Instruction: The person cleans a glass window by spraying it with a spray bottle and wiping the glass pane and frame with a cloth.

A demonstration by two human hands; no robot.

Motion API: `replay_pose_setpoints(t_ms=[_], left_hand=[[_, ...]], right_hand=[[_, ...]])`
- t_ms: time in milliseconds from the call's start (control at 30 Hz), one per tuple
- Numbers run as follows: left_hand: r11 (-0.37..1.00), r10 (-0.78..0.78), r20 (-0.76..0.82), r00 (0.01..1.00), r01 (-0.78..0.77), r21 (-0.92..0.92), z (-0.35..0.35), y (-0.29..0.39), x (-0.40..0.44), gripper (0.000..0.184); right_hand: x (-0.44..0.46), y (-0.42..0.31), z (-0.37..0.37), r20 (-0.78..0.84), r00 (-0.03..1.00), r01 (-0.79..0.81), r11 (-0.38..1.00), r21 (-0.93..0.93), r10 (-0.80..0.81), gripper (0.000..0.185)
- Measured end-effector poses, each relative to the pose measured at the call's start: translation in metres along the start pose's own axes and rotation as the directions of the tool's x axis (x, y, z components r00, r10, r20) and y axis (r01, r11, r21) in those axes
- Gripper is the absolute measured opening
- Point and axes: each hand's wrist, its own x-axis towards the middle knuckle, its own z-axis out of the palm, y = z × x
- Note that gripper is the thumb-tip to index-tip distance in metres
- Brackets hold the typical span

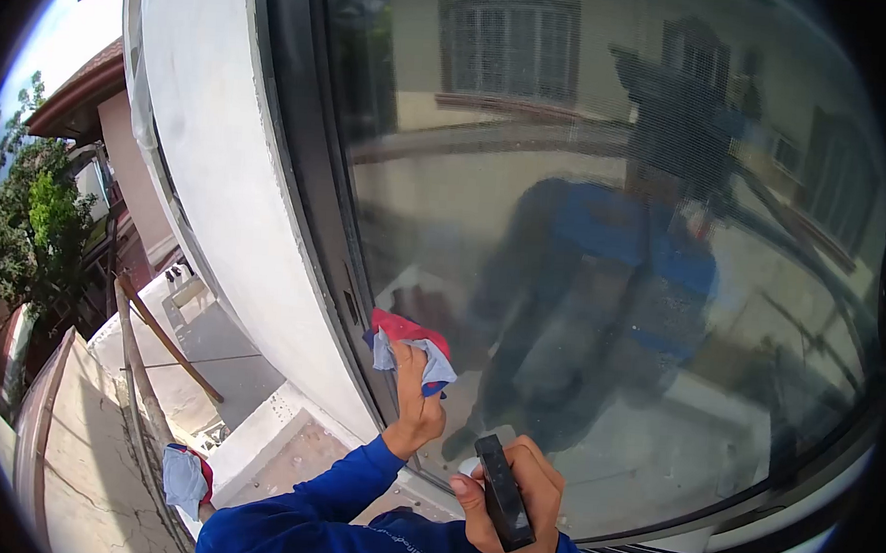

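Observation:
My left hand (414, 400) holds a folded red, grey and blue cloth (421, 350) against the lower left part of a dark glass pane (558, 383), near its frame. The fingers are pressed onto the cloth. Lower and to the right, my right hand (537, 492) is closed around a black oblong object (504, 495). A small white part shows beside the thumb; I cannot make out what kind of thing it is. The glass mirrors a figure in blue and a building with windows.
A dark window frame (313, 170) runs beside a white wall edge (200, 134). Another grey and red cloth (187, 478) hangs at the lower left, by wooden poles (138, 361). A concrete ledge (293, 459) lies below the window. Trees (25, 225) stand farther left.

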Motion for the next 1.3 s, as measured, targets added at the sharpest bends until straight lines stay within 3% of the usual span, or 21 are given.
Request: replay_pose_setpoints(t_ms=[67,167,233,267,333,433,467,500,567,633,667,800,900,1000,1100,1200,1233,1267,1300], left_hand=[[0.995,0.080,-0.078,0.994,-0.075,0.062,-0.019,0.014,0.071,0.058],[0.849,0.470,-0.056,0.881,-0.434,0.302,-0.060,0.060,0.210,0.057],[0.753,0.619,-0.134,0.774,-0.536,0.383,-0.084,0.090,0.299,0.056],[0.765,0.605,-0.021,0.796,-0.574,0.293,-0.104,0.104,0.328,0.056],[0.662,0.712,-0.094,0.696,-0.621,0.419,-0.106,0.121,0.356,0.048],[0.715,0.643,-0.112,0.758,-0.541,0.442,-0.102,0.110,0.328,0.047],[0.741,0.624,-0.072,0.778,-0.560,0.370,-0.096,0.100,0.306,0.060],[0.750,0.564,-0.099,0.820,-0.459,0.476,-0.086,0.088,0.279,0.066],[0.865,0.388,-0.054,0.920,-0.343,0.367,-0.071,0.069,0.215,0.068],[0.950,0.197,-0.073,0.978,-0.172,0.260,-0.050,0.042,0.141,0.066],[0.969,0.117,-0.060,0.991,-0.101,0.224,-0.039,0.032,0.103,0.065],[0.950,-0.301,-0.067,0.951,0.306,0.069,0.016,-0.033,-0.063,0.063],[0.960,-0.247,-0.051,0.968,0.252,0.124,0.017,-0.049,-0.079,0.063],[0.999,-0.005,0.016,1.000,0.004,0.043,-0.015,-0.034,0.016,0.056],[0.937,0.331,-0.080,0.940,-0.317,0.146,-0.059,0.013,0.154,0.057],[0.955,0.287,-0.167,0.943,-0.295,-0.027,-0.106,0.074,0.260,0.044],[0.952,0.302,-0.202,0.932,-0.307,0.006,-0.120,0.084,0.295,0.044],[0.929,0.364,-0.233,0.902,-0.336,0.152,-0.135,0.088,0.326,0.044],[0.845,0.460,-0.231,0.858,-0.342,0.412,-0.151,0.086,0.361,0.045]], right_hand=[[-0.006,0.016,-0.001,-0.030,1.000,-0.004,1.000,-0.030,0.003,0.033],[-0.012,0.045,-0.008,-0.052,0.999,-0.008,0.999,-0.039,0.006,0.035],[-0.018,0.054,-0.011,-0.033,0.994,-0.106,0.994,-0.031,0.105,0.028],[-0.022,0.059,-0.010,-0.025,0.988,-0.152,0.988,-0.024,0.151,0.026],[-0.034,0.074,-0.011,-0.026,0.974,-0.226,0.974,-0.008,0.226,0.028],[-0.050,0.091,-0.013,-0.058,0.945,-0.323,0.946,0.018,0.323,0.042],[-0.051,0.088,-0.013,-0.062,0.941,-0.330,0.943,0.033,0.332,0.041],[-0.052,0.081,-0.014,-0.069,0.938,-0.337,0.940,0.047,0.339,0.040],[-0.056,0.077,-0.019,-0.064,0.943,-0.327,0.945,0.031,0.328,0.036],[-0.051,0.073,-0.025,-0.024,0.982,-0.186,0.981,-0.047,0.185,0.024],[-0.049,0.072,-0.027,-0.001,0.994,-0.113,0.990,-0.082,0.113,0.018],[-0.047,0.073,-0.028,0.011,0.991,-0.133,0.990,-0.036,0.134,0.017],[-0.044,0.068,-0.025,0.070,0.978,-0.196,0.981,-0.003,0.196,0.019],[-0.036,0.069,-0.013,0.085,0.979,-0.193,0.979,0.063,0.188,0.023],[-0.029,0.065,0.001,0.081,0.977,-0.203,0.976,0.076,0.197,0.032],[-0.010,0.051,0.015,0.078,0.991,-0.113,0.991,0.069,0.107,0.030],[-0.003,0.050,0.020,0.072,0.994,-0.086,0.992,0.095,0.079,0.029],[0.004,0.048,0.025,0.065,0.997,-0.056,0.991,0.118,0.049,0.029],[0.013,0.044,0.031,0.035,0.999,-0.009,0.991,0.131,0.004,0.029]])
